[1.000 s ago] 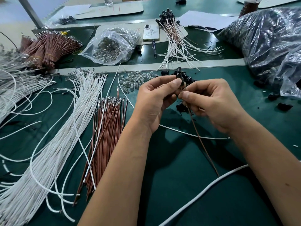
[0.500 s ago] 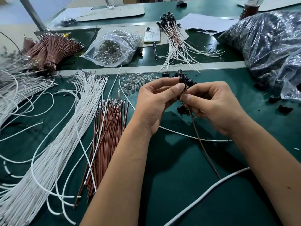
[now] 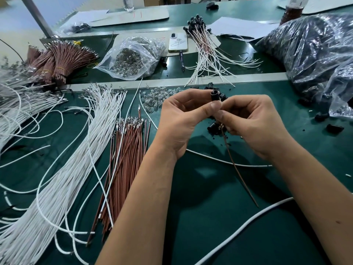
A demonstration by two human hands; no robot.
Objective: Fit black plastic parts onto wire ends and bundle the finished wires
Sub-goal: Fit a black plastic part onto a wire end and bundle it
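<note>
A green surface [image 3: 219, 236] carries everything, crossed by a pale raised strip running left to right behind the hands. The largest thing on it is a crinkled clear plastic sack [image 3: 321, 54] at the right edge, packed with dark parts, its loose mouth spilling a few black pieces [image 3: 334, 128] onto the green beside it. A smaller clear bag [image 3: 133, 58] behind the strip holds small glassy bulbs, and a loose heap of the same bulbs [image 3: 158, 96] lies just in front of the strip. Along the left, a long sheaf of white wires [image 3: 63, 169] fans toward the near edge, with a flat row of brown wires [image 3: 124, 159] just beside it, metal tips pointing away. Tied brown bundles [image 3: 61, 60] sit far left, and finished wires with black caps [image 3: 202, 41] lie behind the strip next to a white phone [image 3: 178, 42]. The left hand [image 3: 181, 121] pinches a black plastic part [image 3: 214, 93] between thumb and curled fingers, the small cylinder held upright above the surface at centre. The right hand [image 3: 254, 121] meets it, its fingers curled and pinching the top of a single brown wire [image 3: 238, 169], which hangs down and toward the near right, its lower end close to the green. More black parts [image 3: 214, 129] lie under the hands. A thick white cable [image 3: 248, 224] crosses the open green between the forearms and the near edge.
</note>
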